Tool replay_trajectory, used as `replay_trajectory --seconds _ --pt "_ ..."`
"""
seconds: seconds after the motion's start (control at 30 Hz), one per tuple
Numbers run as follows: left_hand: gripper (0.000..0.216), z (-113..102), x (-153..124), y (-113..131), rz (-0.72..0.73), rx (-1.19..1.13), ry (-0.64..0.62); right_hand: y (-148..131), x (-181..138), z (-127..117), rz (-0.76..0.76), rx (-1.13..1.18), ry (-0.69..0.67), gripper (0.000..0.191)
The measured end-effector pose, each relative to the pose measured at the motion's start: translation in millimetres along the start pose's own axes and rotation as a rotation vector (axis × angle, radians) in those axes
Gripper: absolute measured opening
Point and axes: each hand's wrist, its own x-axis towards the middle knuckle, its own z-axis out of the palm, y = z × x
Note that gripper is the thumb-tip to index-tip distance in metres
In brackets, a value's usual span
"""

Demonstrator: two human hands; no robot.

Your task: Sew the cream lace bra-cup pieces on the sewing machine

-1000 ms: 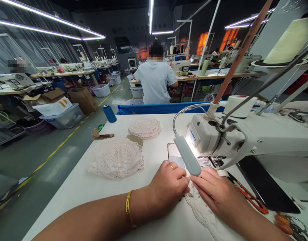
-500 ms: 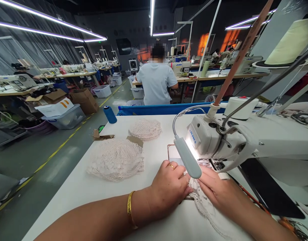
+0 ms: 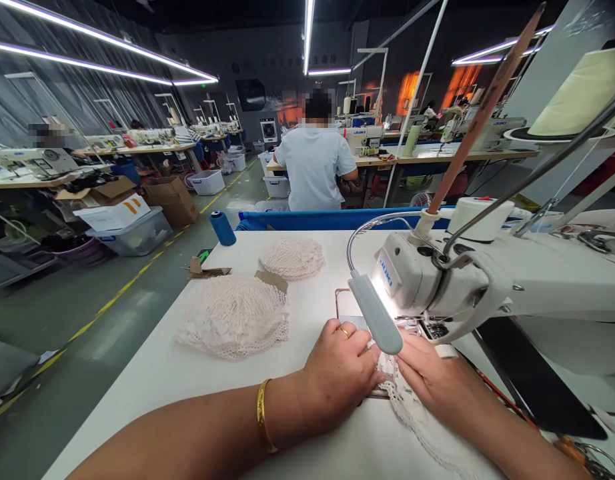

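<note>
A strip of white lace trim runs from under the head of the white sewing machine down towards the table's front edge. My left hand, with a ring and a gold bangle, is closed with its fingertips on the lace. From the other side, my right hand lies over the lace, fingers stretched towards the needle area and partly behind the grey lamp. That lamp also hides the needle and presser foot.
Two piles of gathered white lace, a near one and a far one, lie on the white table. A blue thread cone stands at its back left corner. Ahead, a person in a light shirt sits facing away.
Both hands stay almost where they were on the lace. The whole view has shifted slightly.
</note>
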Motion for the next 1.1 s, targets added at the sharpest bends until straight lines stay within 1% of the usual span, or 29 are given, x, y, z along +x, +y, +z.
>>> replay_trajectory --seconds 0.1,0.2,0.27,0.33,0.4,0.5,0.53,0.57,0.6,0.67,0.73,0.8,0.87,0.93,1.03,1.1 --pt "0.029 0.4 1.0 -0.6 0.000 -0.006 -0.005 1.9 -0.3 2.1 0.034 0.021 -0.016 0.036" --pt "0.028 -1.2 2.6 -1.3 -0.007 -0.011 -0.035 2.6 -1.1 3.5 0.082 0.024 -0.024 0.039" --pt "0.027 -3.1 3.6 -2.0 -0.012 -0.022 -0.062 1.3 -2.2 1.8 0.110 0.023 -0.019 0.041" --pt "0.025 -4.7 4.4 -3.3 -0.015 -0.040 -0.084 -2.1 -4.0 -3.3 0.113 0.044 -0.025 0.039" --pt "0.019 -6.0 5.2 -5.4 -0.020 -0.061 -0.101 -7.8 -6.0 -10.5 0.061 0.087 -0.031 0.035" --pt "0.010 -8.4 7.6 -10.0 -0.031 -0.110 -0.121 -17.9 -7.6 -18.6 -0.061 0.158 -0.019 0.040" --pt "0.011 -9.3 8.7 -11.7 -0.035 -0.133 -0.130 -20.6 -7.3 -19.3 -0.075 0.178 -0.016 0.034" --pt "0.013 -10.2 10.0 -13.3 -0.037 -0.160 -0.140 -22.4 -6.7 -18.8 -0.077 0.203 -0.020 0.024" --pt "0.016 -10.8 11.4 -14.8 -0.041 -0.188 -0.149 -23.3 -5.8 -17.5 -0.064 0.233 -0.030 0.016" --pt "0.019 -10.6 14.1 -17.3 -0.056 -0.239 -0.154 -22.7 -3.9 -14.4 0.006 0.301 -0.029 0.022" --pt "0.019 -8.1 16.4 -19.1 -0.086 -0.299 -0.130 -21.1 -2.3 -13.1 0.129 0.349 0.002 0.026" --pt "0.015 -4.0 17.9 -20.3 -0.122 -0.372 -0.093 -21.1 -0.9 -14.7 0.260 0.368 0.027 0.028" --pt "0.009 0.2 19.0 -20.9 -0.152 -0.433 -0.060 -23.2 0.3 -17.6 0.332 0.387 0.030 0.030" --pt "0.002 3.2 19.9 -20.7 -0.167 -0.463 -0.038 -25.5 1.3 -18.9 0.355 0.412 0.028 0.032" --pt "0.013 5.2 21.3 -19.1 -0.173 -0.443 -0.022 -25.3 2.3 -15.6 0.338 0.451 0.021 0.032" --pt "0.019 5.4 21.6 -18.1 -0.159 -0.395 -0.016 -22.3 2.4 -12.2 0.280 0.461 0.010 0.029"
